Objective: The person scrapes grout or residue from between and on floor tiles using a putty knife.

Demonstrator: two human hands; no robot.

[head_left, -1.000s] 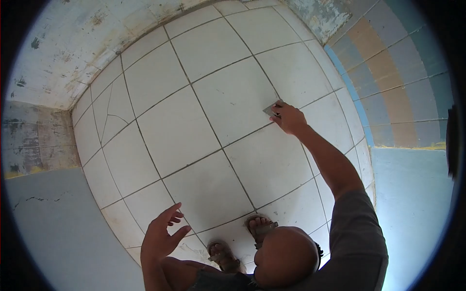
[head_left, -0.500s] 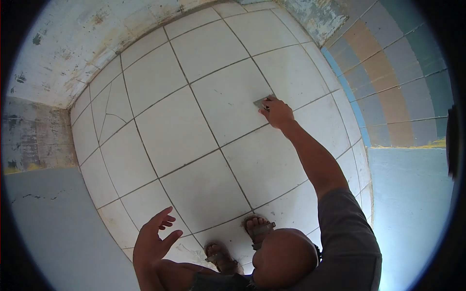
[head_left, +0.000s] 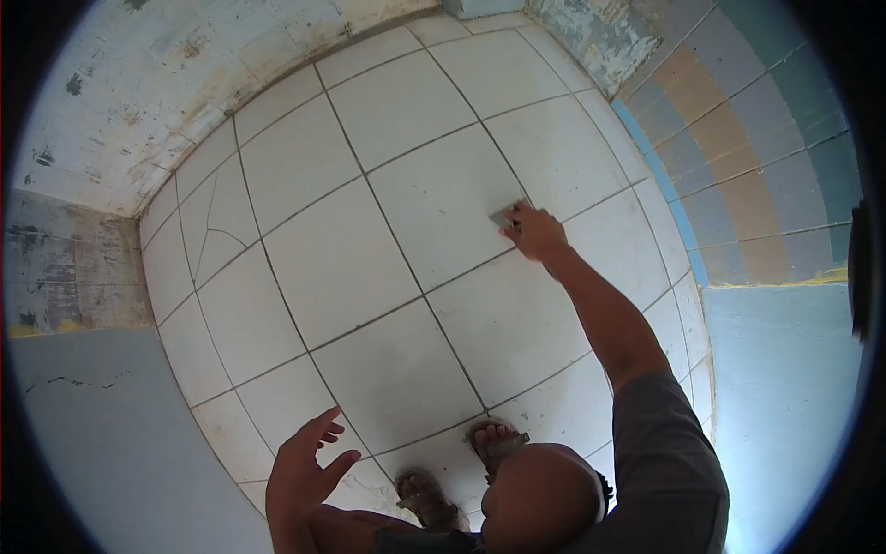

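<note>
My right hand is stretched forward with its fingers closed around a small flat grey scraper. The scraper's blade lies at the surface of a pale floor tile, close to a dark grout line. My fingers cover most of the tool, so its handle is largely hidden. Down at the lower left, my left hand hangs in the air with nothing in it, thumb and fingers apart.
My sandaled feet stand on the floor at the bottom. A stained, peeling wall borders the far left, and a striped tiled wall the right. One left floor tile is cracked.
The whole view has shifted slightly, so the floor sits a little lower. My right hand has drawn the scraper slightly towards me. My left hand stays open.
</note>
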